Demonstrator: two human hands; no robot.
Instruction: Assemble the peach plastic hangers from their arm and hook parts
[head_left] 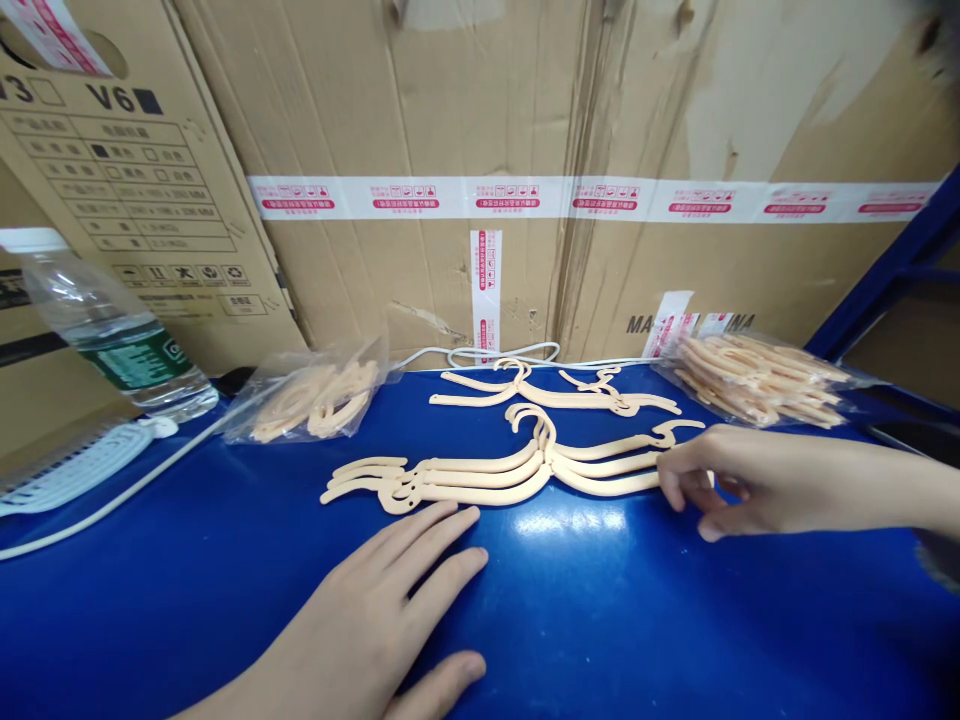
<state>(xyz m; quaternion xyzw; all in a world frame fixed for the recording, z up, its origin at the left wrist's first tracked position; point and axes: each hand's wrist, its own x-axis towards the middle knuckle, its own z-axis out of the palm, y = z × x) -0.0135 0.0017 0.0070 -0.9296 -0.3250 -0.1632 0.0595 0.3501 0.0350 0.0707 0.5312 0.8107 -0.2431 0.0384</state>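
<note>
Several beige folding clothes hangers lie stacked close together on the blue table, their hooks pointing away from me. My left hand rests just in front of their left end, open and empty, with the fingers spread. At the right end, my right hand has its fingers curled over the hanger arms, hiding part of them. A small beige tip shows between that thumb and the fingers. Behind this stack lie more beige hangers, with parts unfolded.
A clear bag of beige parts lies at the back left, and a fuller bag at the back right. A water bottle, a pale hairbrush and a white cable occupy the left. Cardboard boxes form the back wall.
</note>
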